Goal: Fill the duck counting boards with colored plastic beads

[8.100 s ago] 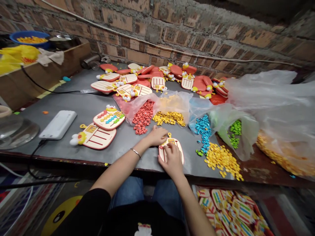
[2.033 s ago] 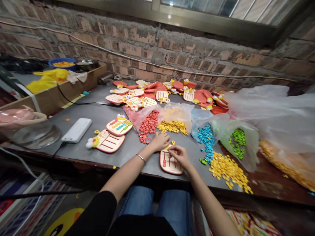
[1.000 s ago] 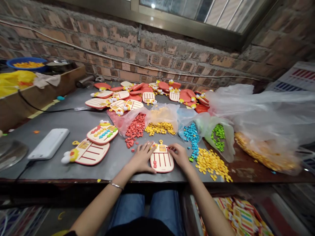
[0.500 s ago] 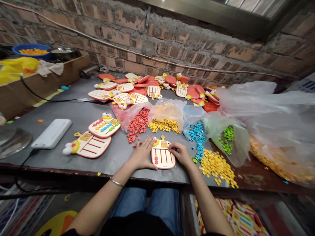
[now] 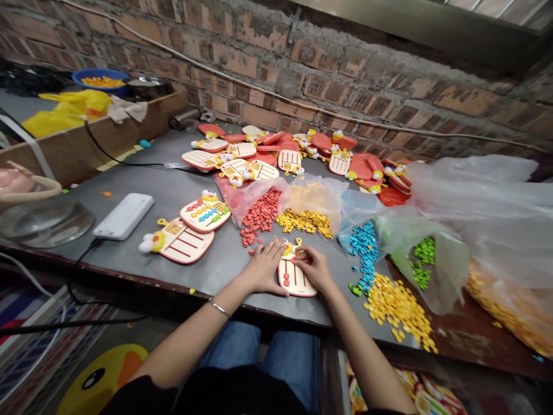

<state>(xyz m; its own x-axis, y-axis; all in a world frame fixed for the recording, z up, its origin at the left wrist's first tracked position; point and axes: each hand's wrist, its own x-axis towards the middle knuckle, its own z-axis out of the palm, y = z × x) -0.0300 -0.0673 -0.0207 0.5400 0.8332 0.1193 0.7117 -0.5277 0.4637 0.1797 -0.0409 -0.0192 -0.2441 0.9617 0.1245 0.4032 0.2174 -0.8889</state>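
Note:
A small cream and red toy abacus board (image 5: 295, 276) lies flat at the front edge of the grey table (image 5: 142, 190). My left hand (image 5: 264, 267) rests open and flat against its left side, fingers spread on the table. My right hand (image 5: 313, 266) is on the board's right half with the fingers pinched together over its top, and what they pinch is too small to make out. A few red beads sit on the board's left rails. Behind it lie piles of red beads (image 5: 258, 217) and yellow beads (image 5: 306, 221).
Blue beads (image 5: 362, 246), green beads (image 5: 422, 260) and a loose yellow heap (image 5: 400, 308) lie at right among clear plastic bags. Two more boards (image 5: 185, 243) and a white power bank (image 5: 123, 215) sit at left. Many boards (image 5: 285, 155) are heaped by the brick wall.
My right hand has moved from the board's right edge onto its upper middle. The left hand stays flat beside the board. The camera has shifted a little to the left.

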